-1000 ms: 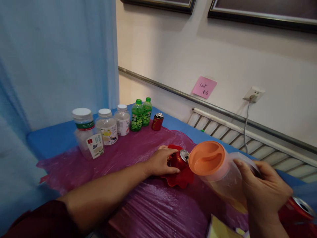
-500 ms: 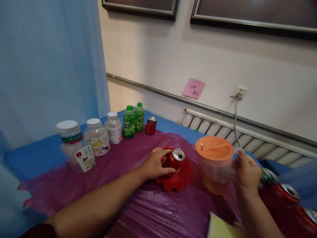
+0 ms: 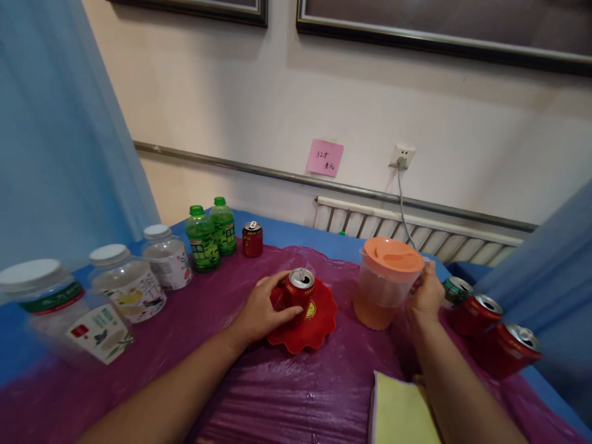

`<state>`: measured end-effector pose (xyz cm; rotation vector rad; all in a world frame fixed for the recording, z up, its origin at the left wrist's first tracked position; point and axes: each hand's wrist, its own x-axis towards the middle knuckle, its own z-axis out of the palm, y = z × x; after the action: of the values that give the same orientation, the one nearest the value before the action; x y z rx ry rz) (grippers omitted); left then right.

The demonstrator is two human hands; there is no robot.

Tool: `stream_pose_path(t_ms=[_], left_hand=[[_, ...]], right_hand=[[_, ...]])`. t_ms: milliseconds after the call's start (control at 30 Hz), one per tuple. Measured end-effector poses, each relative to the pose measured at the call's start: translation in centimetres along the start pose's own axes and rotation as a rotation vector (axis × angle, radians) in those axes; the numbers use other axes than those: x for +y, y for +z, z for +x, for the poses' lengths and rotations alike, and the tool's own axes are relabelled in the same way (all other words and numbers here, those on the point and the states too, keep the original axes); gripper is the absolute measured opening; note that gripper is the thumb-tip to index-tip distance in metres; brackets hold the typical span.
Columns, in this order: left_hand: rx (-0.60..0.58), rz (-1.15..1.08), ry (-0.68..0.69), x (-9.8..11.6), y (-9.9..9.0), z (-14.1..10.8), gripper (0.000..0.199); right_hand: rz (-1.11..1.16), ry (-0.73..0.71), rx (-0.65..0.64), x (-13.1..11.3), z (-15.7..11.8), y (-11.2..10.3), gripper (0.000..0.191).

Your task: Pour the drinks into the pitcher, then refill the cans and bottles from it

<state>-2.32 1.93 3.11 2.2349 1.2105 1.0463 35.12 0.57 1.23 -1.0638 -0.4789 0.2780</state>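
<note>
The red beverage can (image 3: pixel 300 293) is gripped by the left hand (image 3: pixel 263 311) over the red scalloped plate (image 3: pixel 319 330). Its long axis is held near vertical, opened top upward; contact between base and plate cannot be confirmed. The lidded pitcher (image 3: pixel 377 305) is located at 3 o'clock from the plate, long axis near upright, orange lid (image 3: pixel 393 256) uppermost. Its handle (image 3: pixel 428 266) is directed toward 3 o'clock and is gripped by the right hand (image 3: pixel 426 296), whose fingers are partly hidden. A yellow cloth (image 3: pixel 402 410) is positioned at 4 o'clock from the plate; two green bottles (image 3: pixel 202 246) are stood upright at 10 o'clock.
</note>
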Motion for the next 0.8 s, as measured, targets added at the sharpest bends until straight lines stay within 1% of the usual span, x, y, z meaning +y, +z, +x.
stream_pose_path(t_ms=[233,300,367,400,433,467,500,533,567,600,633,667,700,733,800], left_hand=[[0.014,-0.031,-0.033,-0.3,0.1,-0.1,0.077],[0.014,-0.033,-0.034,-0.3,0.1,-0.1,0.077],[0.018,-0.04,-0.038,-0.2,0.1,-0.1,0.077],[0.022,-0.046,-0.041,-0.1,0.0,-0.1,0.077],[0.028,-0.051,-0.044,0.0,-0.1,-0.1,0.077],[0.035,-0.057,-0.048,0.1,-0.1,-0.1,0.077],[0.04,-0.064,-0.051,0.2,-0.2,-0.2,0.077],[0.042,-0.072,-0.054,0.3,-0.2,-0.2,0.077],[0.039,-0.084,-0.056,0.4,-0.3,-0.2,0.077],[0.035,-0.096,-0.059,0.5,-0.3,-0.2,0.078],[0.029,-0.106,-0.06,0.6,-0.3,-0.3,0.078],[0.023,-0.114,-0.058,0.7,-0.3,-0.3,0.078],[0.017,-0.118,-0.053,0.7,-0.2,-0.4,0.077],[0.013,-0.121,-0.044,0.8,-0.1,-0.5,0.077],[0.004,-0.124,-0.029,1.0,0.0,-0.6,0.076]], right_hand=[[-0.021,-0.072,0.068,0.3,0.9,0.2,0.047],[-0.045,-0.114,0.102,-0.1,1.4,0.2,0.039],[-0.071,-0.166,0.163,-1.2,1.6,0.1,0.032],[-0.089,-0.218,0.199,-2.0,1.5,0.1,0.032],[-0.121,-0.313,0.224,-3.1,1.2,0.1,0.033],[-0.163,-0.454,0.231,-4.3,0.6,0.2,0.034],[-0.216,-0.629,0.209,-5.6,-0.4,0.4,0.033],[-0.281,-0.838,0.139,-6.8,-1.6,0.7,0.031],[-0.323,-1.009,0.039,-7.8,-3.1,1.1,0.03],[-0.368,-1.124,-0.109,-8.6,-4.7,1.5,0.031],[-0.399,-1.183,-0.27,-9.1,-6.4,2.1,0.032],[-0.42,-1.181,-0.407,-9.2,-8.2,2.6,0.032],[-0.443,-1.123,-0.533,-9.0,-9.8,3.2,0.032],[-0.464,-1.031,-0.641,-8.5,-11.2,3.7,0.033],[-0.508,-0.82,-0.79,-7.0,-13.4,4.4,0.041]])
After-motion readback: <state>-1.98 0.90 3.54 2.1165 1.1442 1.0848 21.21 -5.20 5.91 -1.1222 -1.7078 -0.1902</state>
